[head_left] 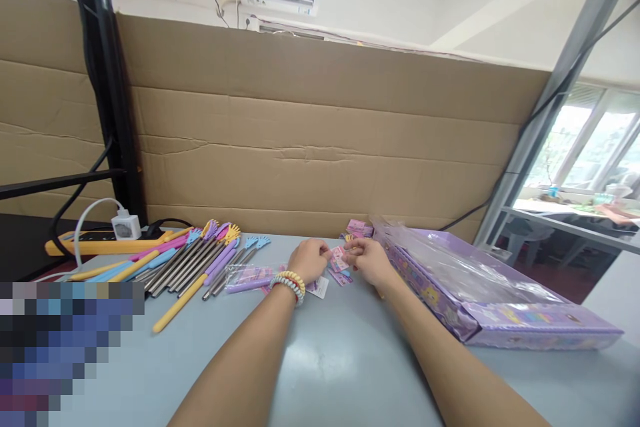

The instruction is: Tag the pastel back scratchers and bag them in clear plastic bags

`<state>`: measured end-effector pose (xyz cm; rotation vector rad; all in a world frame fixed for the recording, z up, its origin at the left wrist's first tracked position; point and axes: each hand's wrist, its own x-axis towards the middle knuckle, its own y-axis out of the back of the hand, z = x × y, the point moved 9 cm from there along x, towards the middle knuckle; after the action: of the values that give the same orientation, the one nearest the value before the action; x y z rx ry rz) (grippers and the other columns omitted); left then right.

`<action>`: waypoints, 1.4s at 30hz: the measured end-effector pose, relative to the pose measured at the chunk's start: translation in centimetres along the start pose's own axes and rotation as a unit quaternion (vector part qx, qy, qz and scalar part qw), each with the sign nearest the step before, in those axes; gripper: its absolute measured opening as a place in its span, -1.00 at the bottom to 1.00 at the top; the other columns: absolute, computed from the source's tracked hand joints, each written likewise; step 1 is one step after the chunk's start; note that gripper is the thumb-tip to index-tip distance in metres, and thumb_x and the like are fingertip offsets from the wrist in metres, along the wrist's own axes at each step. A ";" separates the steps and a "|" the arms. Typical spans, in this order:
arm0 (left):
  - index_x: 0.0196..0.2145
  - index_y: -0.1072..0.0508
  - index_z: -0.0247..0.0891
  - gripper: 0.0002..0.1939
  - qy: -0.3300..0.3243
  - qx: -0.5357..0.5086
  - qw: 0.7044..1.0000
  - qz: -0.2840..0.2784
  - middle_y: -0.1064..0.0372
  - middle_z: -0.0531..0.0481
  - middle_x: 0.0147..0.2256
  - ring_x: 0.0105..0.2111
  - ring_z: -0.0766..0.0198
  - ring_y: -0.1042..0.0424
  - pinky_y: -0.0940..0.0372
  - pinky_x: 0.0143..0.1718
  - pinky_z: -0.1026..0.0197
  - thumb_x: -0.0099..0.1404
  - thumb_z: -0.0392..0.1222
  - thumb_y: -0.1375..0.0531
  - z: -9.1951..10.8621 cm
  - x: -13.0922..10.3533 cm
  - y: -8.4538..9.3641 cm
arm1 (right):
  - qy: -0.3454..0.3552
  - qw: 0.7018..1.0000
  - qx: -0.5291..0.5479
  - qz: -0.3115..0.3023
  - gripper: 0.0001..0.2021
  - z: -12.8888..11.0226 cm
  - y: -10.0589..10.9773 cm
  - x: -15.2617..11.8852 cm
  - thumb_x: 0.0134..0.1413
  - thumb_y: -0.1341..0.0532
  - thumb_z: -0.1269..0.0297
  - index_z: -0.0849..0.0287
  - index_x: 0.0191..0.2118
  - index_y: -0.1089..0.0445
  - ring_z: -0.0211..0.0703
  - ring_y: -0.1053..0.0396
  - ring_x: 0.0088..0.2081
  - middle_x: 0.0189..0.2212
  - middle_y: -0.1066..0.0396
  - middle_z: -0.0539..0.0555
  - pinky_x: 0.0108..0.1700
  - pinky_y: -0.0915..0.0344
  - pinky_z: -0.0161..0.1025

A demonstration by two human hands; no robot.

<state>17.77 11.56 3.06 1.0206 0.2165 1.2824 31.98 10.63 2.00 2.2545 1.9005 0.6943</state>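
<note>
A small pink printed card is between my two hands above the grey table. My left hand, with beaded bands at the wrist, has its fingertips pinched at the card's left edge. On the other edge, the thumb and fingers of my right hand are pinched too. Below them lie more small cards and a white tag. Left of my hands is a clear plastic packet by a purple handle. Many telescopic back scratchers with hand-shaped heads are piled farther left.
An open purple printed box with clear plastic film stands at right. Behind are a cardboard panel and pink packs. A yellow power strip with a white plug is at back left. Pixelation hides the lower left corner.
</note>
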 end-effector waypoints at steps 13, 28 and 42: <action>-0.46 -0.43 -0.21 -0.66 0.015 0.051 0.998 0.012 -0.43 -0.03 -0.38 -0.36 0.23 -0.37 -0.16 -0.40 0.27 0.14 0.09 -0.02 0.6 -0.7 0.5 | 0.028 0.996 0.055 -0.065 -0.74 -1.5 -1.3 -0.9 -0.40 -0.29 0.34 0.22 -0.43 -0.29 -0.22 -0.35 -0.57 -0.64 -0.41 0.00 -0.50 -0.23 -0.31; -0.44 -0.43 -0.22 -0.69 0.061 0.102 0.993 0.028 -0.44 -0.13 -0.30 -0.25 0.09 -0.39 -0.17 -0.27 0.17 0.11 0.03 -0.02 0.9 -0.7 0.6 | 0.080 0.997 0.005 -0.023 -0.82 -2.5 -0.7 -0.9 -0.31 -0.17 0.30 0.25 -0.45 -0.32 -0.31 -0.22 -0.63 -0.69 -0.33 -0.02 -0.57 -0.11 -0.35; -0.39 -0.39 -0.24 -0.67 0.058 0.108 0.992 0.037 -0.39 -0.14 -0.24 -0.18 0.04 -0.34 -0.17 -0.18 0.11 0.07 0.06 -0.04 1.6 -1.0 0.6 | 0.085 0.996 0.005 -0.009 -0.83 -2.9 -0.6 -1.2 -0.32 -0.10 0.34 0.23 -0.46 -0.31 -0.24 -0.31 -0.59 -0.66 -0.37 0.01 -0.52 -0.21 -0.32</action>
<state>18.02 9.89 4.01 1.1468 0.4167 1.4088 30.11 9.06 4.03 2.2476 1.9981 0.9018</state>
